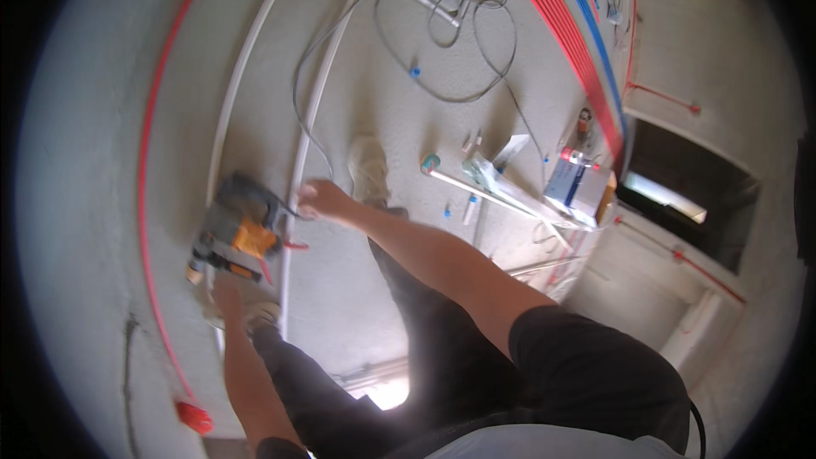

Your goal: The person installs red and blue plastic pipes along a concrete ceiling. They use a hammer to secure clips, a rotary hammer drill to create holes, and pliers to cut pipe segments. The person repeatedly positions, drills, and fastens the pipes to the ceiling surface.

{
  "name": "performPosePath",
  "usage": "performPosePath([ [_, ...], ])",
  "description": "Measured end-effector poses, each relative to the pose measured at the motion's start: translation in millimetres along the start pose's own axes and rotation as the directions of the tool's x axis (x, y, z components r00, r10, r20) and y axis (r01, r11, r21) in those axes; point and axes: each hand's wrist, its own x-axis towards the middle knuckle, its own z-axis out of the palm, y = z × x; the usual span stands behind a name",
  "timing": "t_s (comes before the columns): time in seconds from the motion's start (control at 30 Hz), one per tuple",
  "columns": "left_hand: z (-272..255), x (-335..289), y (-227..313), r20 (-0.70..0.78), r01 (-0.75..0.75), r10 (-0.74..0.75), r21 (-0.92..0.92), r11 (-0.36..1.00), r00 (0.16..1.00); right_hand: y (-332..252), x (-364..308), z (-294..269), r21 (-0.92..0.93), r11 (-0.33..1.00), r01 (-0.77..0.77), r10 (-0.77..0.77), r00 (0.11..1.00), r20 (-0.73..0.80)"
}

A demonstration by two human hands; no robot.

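Observation:
A black and orange rotary hammer [242, 234] is at the left, over two pale pipes [246, 51] that run along the floor. My left hand [227, 296] is at its near side, apparently closed on a dark handle; the fingers are blurred and partly hidden. Beside the rear of the tool, my right hand [321, 201] is closed around the dark power cord [297, 110], which leads from the tool up across the floor. Part of the cord is hidden in my fist. A red strip shows against the tool's right side.
A red conduit [143, 204] follows the left wall to a red junction box [195, 417]. Red pipes [557, 17] and blue pipes [586, 13] curve along the far right. A carton [571, 191], green tape roll [430, 164] and loose pipe pieces lie right of my feet. Cord loops spread ahead.

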Motion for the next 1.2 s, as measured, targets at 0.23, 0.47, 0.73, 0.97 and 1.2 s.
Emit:
performPosePath([
  [0.23, -179, -176, 17, 0.105, 0.468, -0.462, -0.348, 0.813, 0.881, 33, -83, -192, 0.105, 0.960, 0.261, -0.260, 0.965, -0.022],
  [0.47, -305, -135, 93, -0.028, 0.274, -0.363, -0.602, 0.750, 0.931, -73, -152, -443, -0.107, 0.993, 0.053, -0.094, 0.900, -0.426],
  [0.73, -443, 98, 311, 0.019, 0.107, -0.131, -0.694, 0.712, 0.991, -169, -176, -659, -0.389, 0.921, -0.025, -0.212, 0.805, -0.554],
  [0.97, -602, 369, 501, -0.153, -0.096, -0.011, -0.674, 0.733, 0.988, -257, -170, -805, -0.351, 0.893, -0.282, 0.030, 0.815, -0.578],
  [1.2, -793, 509, 702, -0.275, -0.360, 0.253, -0.472, 0.805, 0.927, -384, -56, -971, -0.503, 0.827, -0.252, -0.147, 0.766, -0.625],
])
